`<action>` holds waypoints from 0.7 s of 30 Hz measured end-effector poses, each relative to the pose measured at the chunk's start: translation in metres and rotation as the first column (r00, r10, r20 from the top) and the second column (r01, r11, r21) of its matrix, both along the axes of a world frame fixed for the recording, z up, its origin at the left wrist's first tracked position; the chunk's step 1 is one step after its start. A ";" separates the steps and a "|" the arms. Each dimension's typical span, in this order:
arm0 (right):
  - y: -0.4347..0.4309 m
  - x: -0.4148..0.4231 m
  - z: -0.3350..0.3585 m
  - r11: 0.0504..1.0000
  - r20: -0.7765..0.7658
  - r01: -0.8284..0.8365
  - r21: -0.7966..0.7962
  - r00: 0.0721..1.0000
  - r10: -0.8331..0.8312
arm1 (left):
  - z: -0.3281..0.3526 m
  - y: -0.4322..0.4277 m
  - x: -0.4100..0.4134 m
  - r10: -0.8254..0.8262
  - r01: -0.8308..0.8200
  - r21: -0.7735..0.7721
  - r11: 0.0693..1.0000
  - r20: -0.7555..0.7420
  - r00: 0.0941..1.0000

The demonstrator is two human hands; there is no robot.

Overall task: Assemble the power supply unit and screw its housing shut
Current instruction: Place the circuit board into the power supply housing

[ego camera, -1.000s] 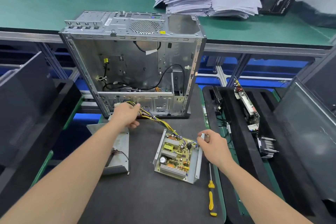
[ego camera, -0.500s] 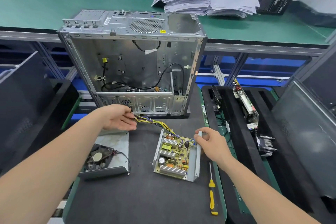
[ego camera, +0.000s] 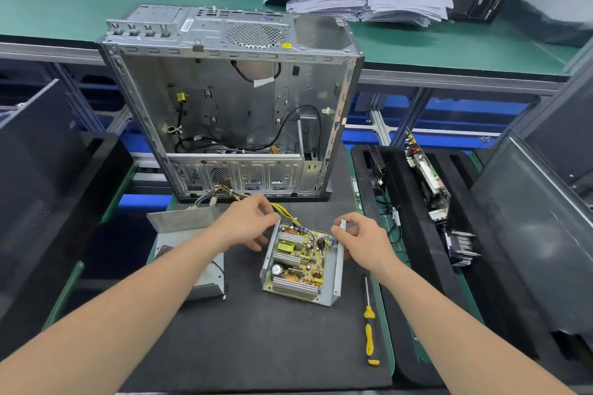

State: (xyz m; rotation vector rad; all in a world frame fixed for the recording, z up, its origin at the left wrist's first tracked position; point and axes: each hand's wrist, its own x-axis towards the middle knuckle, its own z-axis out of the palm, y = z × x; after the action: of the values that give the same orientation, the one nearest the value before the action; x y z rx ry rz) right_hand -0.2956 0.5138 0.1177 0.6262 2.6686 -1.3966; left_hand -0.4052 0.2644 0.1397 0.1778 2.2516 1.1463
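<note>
Just below the centre of the frame our power supply base (ego camera: 337,269) lies on the dark mat (ego camera: 256,346), an open metal tray with the circuit board (ego camera: 298,261) seated inside and its yellow wire bundle (ego camera: 282,210) trailing up toward the computer case (ego camera: 231,106) standing behind. Our left hand (ego camera: 247,224) pinches the tray's far left corner, fingers curled beside the wires; our right hand (ego camera: 359,237) pinches the far end of the right wall. We judge this the squaring-up step, before closing. The cover (ego camera: 189,253) lies apart at lower left, the yellow-handled screwdriver (ego camera: 369,327) untouched at lower right. Next the wires want tucking clear of the rim, then the cover lowered on with screw holes aligned.
</note>
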 end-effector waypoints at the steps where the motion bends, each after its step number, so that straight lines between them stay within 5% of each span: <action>1: 0.000 0.000 0.001 1.000 0.001 0.006 -0.005 1.000 -0.006 | -0.003 0.004 0.002 0.023 -0.023 0.027 0.999 -0.029 0.999; 9: -0.002 0.004 0.004 0.988 0.019 0.036 -0.151 0.999 -0.034 | -0.010 0.016 -0.005 0.097 -0.088 0.049 0.995 -0.219 0.971; 21: -0.003 0.004 0.003 0.994 0.024 0.056 -0.097 0.998 -0.054 | -0.010 0.023 -0.015 0.107 -0.102 0.037 0.994 -0.192 0.976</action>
State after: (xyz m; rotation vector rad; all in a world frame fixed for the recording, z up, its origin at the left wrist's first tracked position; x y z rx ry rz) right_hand -0.2917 0.5109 0.1202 0.7055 2.5672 -1.5143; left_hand -0.4205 0.2870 0.1293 0.1909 2.4417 1.2621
